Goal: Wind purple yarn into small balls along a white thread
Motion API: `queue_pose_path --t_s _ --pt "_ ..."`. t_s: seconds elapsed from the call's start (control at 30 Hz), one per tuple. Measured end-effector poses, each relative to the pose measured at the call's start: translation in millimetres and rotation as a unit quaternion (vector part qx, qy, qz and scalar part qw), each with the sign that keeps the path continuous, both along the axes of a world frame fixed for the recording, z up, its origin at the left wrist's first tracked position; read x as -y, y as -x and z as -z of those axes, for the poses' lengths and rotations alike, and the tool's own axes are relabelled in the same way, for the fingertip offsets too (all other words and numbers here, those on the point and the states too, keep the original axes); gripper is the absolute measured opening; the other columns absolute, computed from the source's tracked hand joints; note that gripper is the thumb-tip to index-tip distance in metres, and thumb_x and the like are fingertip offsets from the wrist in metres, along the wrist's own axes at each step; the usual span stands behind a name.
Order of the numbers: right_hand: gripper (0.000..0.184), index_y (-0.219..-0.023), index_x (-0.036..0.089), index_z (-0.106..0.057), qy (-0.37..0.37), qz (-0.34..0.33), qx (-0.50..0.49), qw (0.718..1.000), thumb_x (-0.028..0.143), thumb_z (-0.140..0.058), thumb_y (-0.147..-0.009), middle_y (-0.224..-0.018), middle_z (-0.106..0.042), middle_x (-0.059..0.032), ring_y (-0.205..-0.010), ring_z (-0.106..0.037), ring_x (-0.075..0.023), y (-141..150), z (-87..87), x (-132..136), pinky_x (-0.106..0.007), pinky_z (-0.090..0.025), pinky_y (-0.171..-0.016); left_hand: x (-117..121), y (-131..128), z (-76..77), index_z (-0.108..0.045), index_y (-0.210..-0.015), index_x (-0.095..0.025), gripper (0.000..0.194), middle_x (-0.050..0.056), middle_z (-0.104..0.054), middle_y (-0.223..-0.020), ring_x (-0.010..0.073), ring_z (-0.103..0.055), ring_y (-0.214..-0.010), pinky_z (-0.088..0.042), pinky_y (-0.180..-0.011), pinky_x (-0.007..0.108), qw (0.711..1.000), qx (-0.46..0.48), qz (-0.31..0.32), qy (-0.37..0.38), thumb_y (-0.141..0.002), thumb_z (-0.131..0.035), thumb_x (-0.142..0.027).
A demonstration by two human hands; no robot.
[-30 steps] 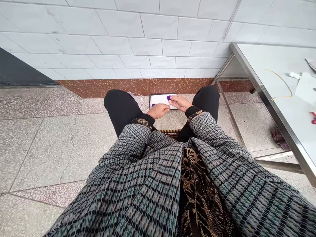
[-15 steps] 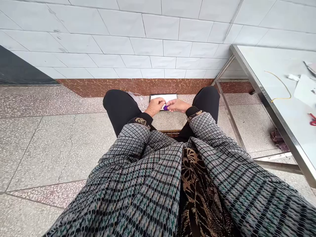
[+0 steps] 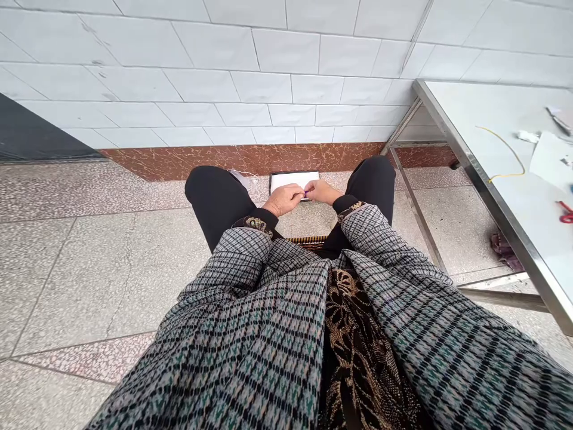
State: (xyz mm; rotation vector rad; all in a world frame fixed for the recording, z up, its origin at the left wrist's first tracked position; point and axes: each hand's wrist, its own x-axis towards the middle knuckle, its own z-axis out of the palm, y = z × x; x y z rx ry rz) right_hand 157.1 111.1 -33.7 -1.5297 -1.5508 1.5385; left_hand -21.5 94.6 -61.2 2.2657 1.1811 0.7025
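Between my knees, my left hand [image 3: 285, 200] and my right hand [image 3: 322, 192] meet with fingertips pinched together. A small purple piece [image 3: 305, 193] shows as a sliver between them; the fingers cover most of it, and its kind cannot be made out. Both pinches close on it, the left from one side and the right from the other. Just beyond the hands, on the floor, lies a flat white panel with a dark rim [image 3: 294, 178], partly covered by the fingers.
White cord and thin wrapping [image 3: 256, 186] lie by my left knee. To the right stands a metal-edged table [image 3: 505, 149] bearing a yellow cord [image 3: 510, 149], a white sheet [image 3: 553, 156] and a red-handled tool [image 3: 566, 214]. A tiled wall [image 3: 264, 83] rises ahead.
My fingers have come closer together around the purple piece, so much less of it shows. My left hand has turned and moved slightly right. The view has shifted a little.
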Motion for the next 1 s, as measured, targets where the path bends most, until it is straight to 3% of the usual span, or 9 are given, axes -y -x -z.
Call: queue_pose_path --t_s 0.1,0.2,0.27,0.37,0.5,0.6,0.67,0.83,1.0 --pt "0.025 -0.069 0.014 -0.064 0.053 -0.084 -0.060 0.993 -0.007 -0.079 -0.070 -0.053 -0.063 0.0033 -0.049 -0.055 -0.0080 -0.7 -2.3 4.3 -0.017 -0.046 -0.050 -5.4 2.4 1.6 -0.067 -0.078 -0.018 0.020 0.006 -0.067 -0.080 0.0205 -0.058 -0.078 -0.046 -0.078 0.032 0.995 0.041 -0.089 0.011 -0.087 -0.051 -0.026" --pt "0.022 -0.075 0.014 -0.063 0.101 -0.044 -0.166 0.980 0.000 -0.081 -0.074 -0.057 -0.064 0.0030 -0.051 -0.057 -0.0073 -3.8 -8.3 4.8 -0.016 -0.050 -0.053 -10.3 3.1 5.7 -0.066 -0.079 -0.018 0.018 0.001 -0.058 -0.064 0.0181 -0.052 -0.065 -0.041 -0.067 0.029 0.980 0.073 -0.163 0.090 -0.087 -0.052 -0.025" --pt "0.020 -0.078 0.014 -0.063 0.120 -0.006 -0.225 0.967 0.002 -0.079 -0.079 -0.059 -0.065 0.0024 -0.053 -0.058 -0.0067 -6.2 -12.0 3.1 -0.015 -0.051 -0.057 -10.3 2.2 7.8 -0.066 -0.076 -0.017 0.017 -0.001 -0.053 -0.059 0.0172 -0.050 -0.060 -0.039 -0.064 0.029 0.978 0.064 -0.154 0.129 -0.086 -0.054 -0.025" --pt "0.016 -0.081 0.014 -0.063 0.113 0.053 -0.275 0.953 0.002 -0.074 -0.085 -0.064 -0.067 0.0020 -0.058 -0.060 -0.0062 -7.6 -13.0 -0.3 -0.014 -0.053 -0.062 -5.8 -0.8 8.4 -0.066 -0.071 -0.018 0.018 -0.001 -0.055 -0.060 0.0170 -0.050 -0.061 -0.040 -0.067 0.030 0.989 0.018 -0.052 0.139 -0.084 -0.056 -0.024" --pt "0.026 -0.071 0.016 -0.059 0.041 0.074 -0.150 0.985 -0.003 -0.071 -0.083 -0.055 -0.060 0.0047 -0.051 -0.055 -0.0059 -3.8 -4.2 -2.0 -0.015 -0.050 -0.056 -1.1 -3.4 7.1 -0.069 -0.072 -0.018 0.019 0.003 -0.066 -0.072 0.0191 -0.058 -0.071 -0.045 -0.075 0.031 0.994 -0.010 0.032 0.102 -0.085 -0.056 -0.023" --pt "0.033 -0.061 0.016 -0.059 0.014 0.018 -0.001 1.000 -0.011 -0.075 -0.072 -0.043 -0.053 0.0069 -0.042 -0.047 -0.0053 -1.1 3.9 -0.7 -0.014 -0.040 -0.043 -2.4 -2.5 7.3 -0.069 -0.073 -0.018 0.018 0.005 -0.070 -0.080 0.0204 -0.060 -0.077 -0.047 -0.078 0.031 0.998 -0.012 0.015 0.065 -0.084 -0.057 -0.024" --pt "0.029 -0.061 0.014 -0.063 0.043 -0.036 0.012 0.998 -0.011 -0.076 -0.069 -0.043 -0.055 0.0059 -0.041 -0.047 -0.0054 -1.7 6.3 0.3 -0.014 -0.039 -0.041 -4.6 -1.2 7.8 -0.069 -0.073 -0.018 0.018 0.005 -0.069 -0.079 0.0200 -0.059 -0.076 -0.046 -0.076 0.031 0.998 0.000 -0.026 0.062 -0.083 -0.056 -0.024" --pt "0.021 -0.072 0.013 -0.067 0.141 -0.058 -0.106 0.983 0.000 -0.084 -0.072 -0.054 -0.066 0.0009 -0.047 -0.058 -0.0076 -8.3 0.2 1.9 -0.015 -0.052 -0.048 -9.7 0.8 9.8 -0.067 -0.074 -0.017 0.017 0.001 -0.060 -0.062 0.0168 -0.052 -0.062 -0.042 -0.067 0.029 0.981 0.057 -0.137 0.122 -0.082 -0.054 -0.024" --pt "0.016 -0.081 0.011 -0.067 0.169 -0.008 -0.235 0.957 0.000 -0.079 -0.079 -0.062 -0.070 -0.0002 -0.055 -0.064 -0.0070 -9.0 -7.6 1.1 -0.015 -0.057 -0.060 -8.8 0.1 12.6 -0.065 -0.072 -0.017 0.019 -0.003 -0.053 -0.054 0.0145 -0.048 -0.055 -0.037 -0.059 0.027 0.974 0.068 -0.102 0.192 -0.082 -0.054 -0.031"
